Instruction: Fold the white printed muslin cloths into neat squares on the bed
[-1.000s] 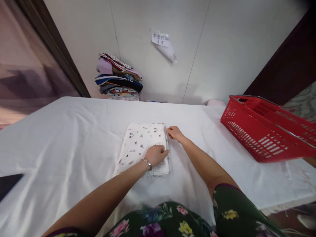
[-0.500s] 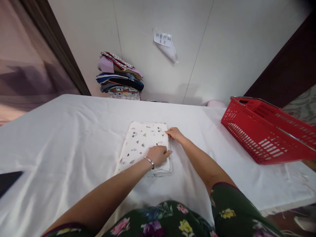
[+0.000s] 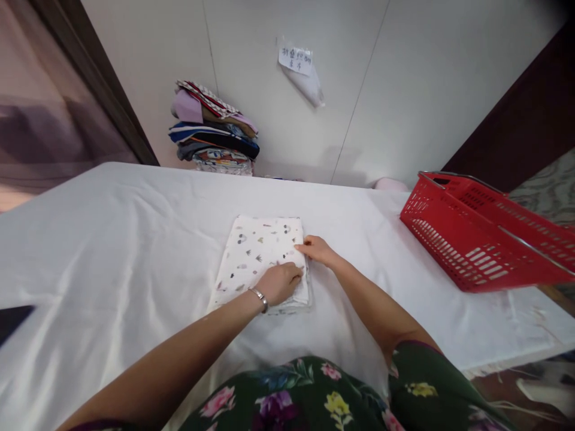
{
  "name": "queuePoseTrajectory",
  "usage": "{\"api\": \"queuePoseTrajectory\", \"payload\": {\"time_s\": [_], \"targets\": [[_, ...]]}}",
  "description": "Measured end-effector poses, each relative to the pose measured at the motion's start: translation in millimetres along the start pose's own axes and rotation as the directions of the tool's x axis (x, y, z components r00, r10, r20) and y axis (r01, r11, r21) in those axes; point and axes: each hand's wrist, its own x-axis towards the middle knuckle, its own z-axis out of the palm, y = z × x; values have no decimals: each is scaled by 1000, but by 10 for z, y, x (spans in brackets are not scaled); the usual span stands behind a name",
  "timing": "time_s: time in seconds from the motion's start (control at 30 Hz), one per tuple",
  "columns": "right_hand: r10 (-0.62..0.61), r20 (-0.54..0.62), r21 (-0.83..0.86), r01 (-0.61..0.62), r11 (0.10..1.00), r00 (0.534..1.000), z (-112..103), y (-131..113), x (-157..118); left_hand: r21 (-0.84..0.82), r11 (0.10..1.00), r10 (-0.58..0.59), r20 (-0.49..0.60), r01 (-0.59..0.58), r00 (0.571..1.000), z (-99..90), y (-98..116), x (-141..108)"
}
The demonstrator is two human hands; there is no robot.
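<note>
A white cloth [image 3: 251, 251] printed with small grey, green and pink motifs lies folded in a flat, layered rectangle in front of me. My left hand [image 3: 281, 282], with a silver bracelet at the wrist, rests on its lower right part, fingers curled in against the fabric. At the right edge, farther up, my right hand [image 3: 318, 248] pinches the cloth, thumb on top and the other fingers bent. Part of the cloth's near edge is hidden behind my left hand and forearm.
White fabric covers the table [image 3: 148, 239]. A red plastic basket [image 3: 476, 239] with metal handles stands at the right. Behind the far edge rises a stack of folded fabrics [image 3: 215, 129] against the wall. A dark flat object [image 3: 13, 320] lies at the left edge.
My left hand has shifted slightly left and its fingers have curled in. The right hand has moved a little down along the cloth's edge, its thumb farther onto the top.
</note>
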Motion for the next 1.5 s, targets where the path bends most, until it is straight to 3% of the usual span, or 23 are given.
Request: {"api": "queuePoseTrajectory", "payload": {"time_s": [0.07,0.2,0.33,0.43,0.53,0.63,0.77,0.9,1.0,1.07,1.13,1.2,1.3,1.4,1.5], "targets": [[-19,-30,17,19,1000,999,31,3,-30,8,1000,0,4,0,1000,5,22,1],[59,-94,156,-44,987,994,108,67,-42,-7,999,34,-19,-34,999,-80,-22,-39],[87,-65,177,-75,981,994,156,132,-108,19,999,46,-176,-43,983,-257,-351,-213],[55,-54,139,-47,989,997,176,136,-216,132,988,-40,-268,78,963,-320,-646,-447],[-38,-88,-16,37,999,995,214,116,-325,188,952,-193,-239,241,952,-272,-778,-657],[-77,-103,-202,55,978,992,258,86,-393,168,942,-255,-199,289,946,-206,-758,-752],[-60,-60,-430,28,902,996,245,31,-424,123,945,-270,-227,303,936,-181,-725,-785],[-43,-64,-588,-2,809,997,165,-129,-432,169,950,-215,-258,263,942,-119,-744,-817],[-246,-81,-594,151,790,966,199,-370,-430,222,943,-192,-252,249,949,-56,-743,-813],[-415,-21,-534,341,774,910,299,-528,-407,242,934,-201,-255,263,946,-36,-736,-801],[-484,67,-489,451,746,872,430,-609,-354,253,929,-206,-256,271,944,-33,-735,-793],[-414,103,-517,404,755,905,546,-576,-277,254,930,-201,-257,267,945,-35,-740,-794],[-272,52,-591,249,767,961,641,-383,-178,251,935,-188,-253,252,949,-23,-755,-804],[-292,27,-616,246,748,956,662,-214,-157,245,938,-185,-243,245,952,2,-762,-815],[-293,40,-623,253,740,955,649,-204,-177,217,943,-198,-235,250,951,-16,-759,-821]]}}
